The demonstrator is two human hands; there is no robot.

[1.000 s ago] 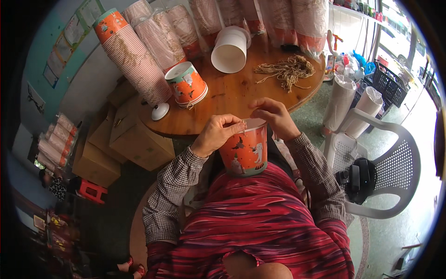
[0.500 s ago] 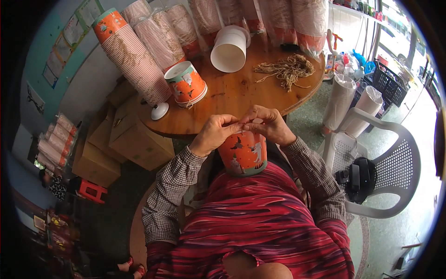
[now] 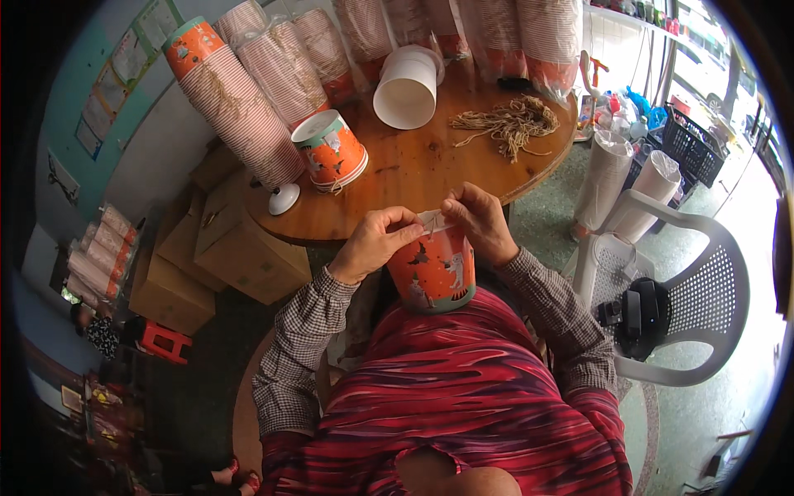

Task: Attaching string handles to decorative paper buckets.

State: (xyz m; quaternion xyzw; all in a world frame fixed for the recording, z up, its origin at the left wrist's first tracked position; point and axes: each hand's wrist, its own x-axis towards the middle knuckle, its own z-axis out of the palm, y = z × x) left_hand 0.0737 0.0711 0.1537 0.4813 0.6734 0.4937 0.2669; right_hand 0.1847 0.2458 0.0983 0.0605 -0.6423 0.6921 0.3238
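An orange paper bucket (image 3: 430, 277) with dark and white printed figures and a green base rests against my lap, its rim facing the table. My left hand (image 3: 372, 244) is at the left of the rim, thumb and forefinger pinched together. On the opposite side my right hand (image 3: 484, 225) also has thumb and forefinger closed at the rim. Something thin and pale shows between the hands, too small to make out; the fingers cover what each one holds. On the table lies a loose bundle of brown twine (image 3: 517, 126). Another orange bucket (image 3: 332, 153) stands farther left.
The round wooden table (image 3: 413, 178) carries a white bucket on its side (image 3: 405, 95), a tall leaning stack of buckets (image 3: 236, 107) and several bagged stacks. Cardboard boxes (image 3: 248, 240) stand at left. A white plastic chair (image 3: 703, 281) holding a black object is at right.
My hands have drawn apart at the rim: the left has shifted slightly left, the right slightly up. More of the bucket's upper edge shows between them.
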